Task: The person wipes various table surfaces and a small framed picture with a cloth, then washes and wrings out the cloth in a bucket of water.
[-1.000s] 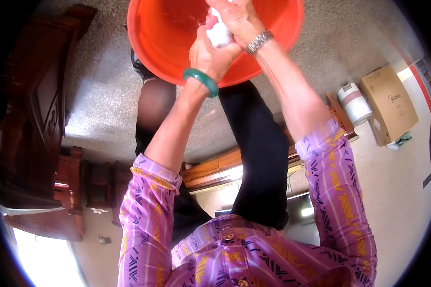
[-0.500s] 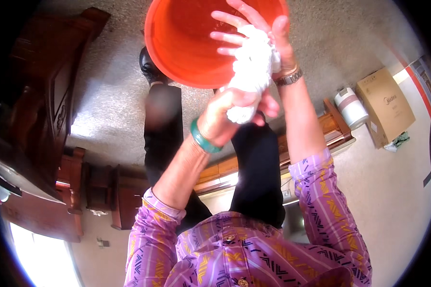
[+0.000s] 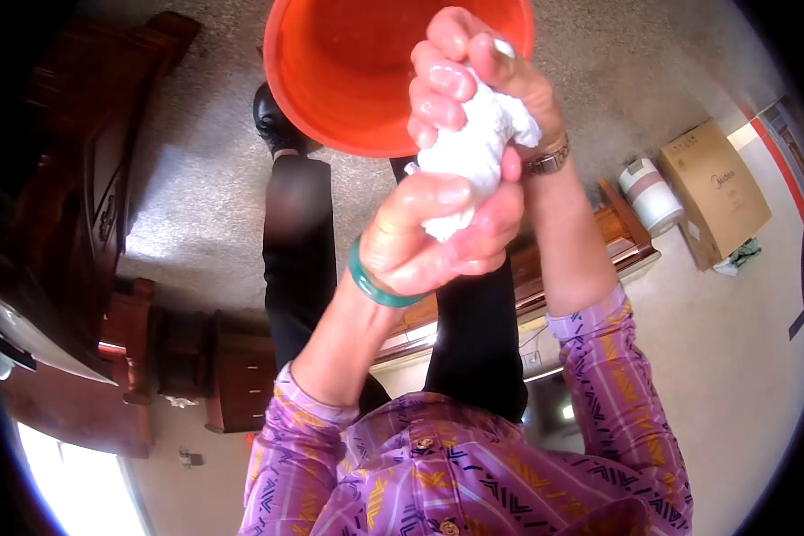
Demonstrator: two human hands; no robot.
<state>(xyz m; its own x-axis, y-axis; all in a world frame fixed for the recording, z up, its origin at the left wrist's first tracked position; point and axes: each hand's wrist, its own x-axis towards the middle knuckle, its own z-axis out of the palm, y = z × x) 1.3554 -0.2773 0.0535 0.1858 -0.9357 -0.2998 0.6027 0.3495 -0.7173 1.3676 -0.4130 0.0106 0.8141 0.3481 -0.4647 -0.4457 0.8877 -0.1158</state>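
Observation:
A crumpled white cloth (image 3: pixel 473 143) is bunched between my two hands, in front of my legs and near the basin's rim. My left hand (image 3: pixel 433 223), with a green bangle at its wrist, is wrapped round the cloth's lower end. Round the upper end, the fingers of my right hand (image 3: pixel 473 71) are curled; a metal watch (image 3: pixel 548 161) is on that wrist. Both hands look wet. Beyond them a red-orange basin (image 3: pixel 330 116) stands on the floor, its far side cut off by the picture's edge.
Dark wooden furniture (image 3: pixel 71 152) lines the left side. At the right, a white cylindrical container (image 3: pixel 650 198) stands by a cardboard box (image 3: pixel 715 196), with a green cloth-like item (image 3: pixel 738 257) next to it. Behind my legs is a wooden piece of furniture (image 3: pixel 630 228). A black shoe (image 3: pixel 277 121) is near the basin.
My right hand's spread fingers have closed round the upper end of the cloth. My left hand has shifted slightly down, and the cloth is more tightly bunched.

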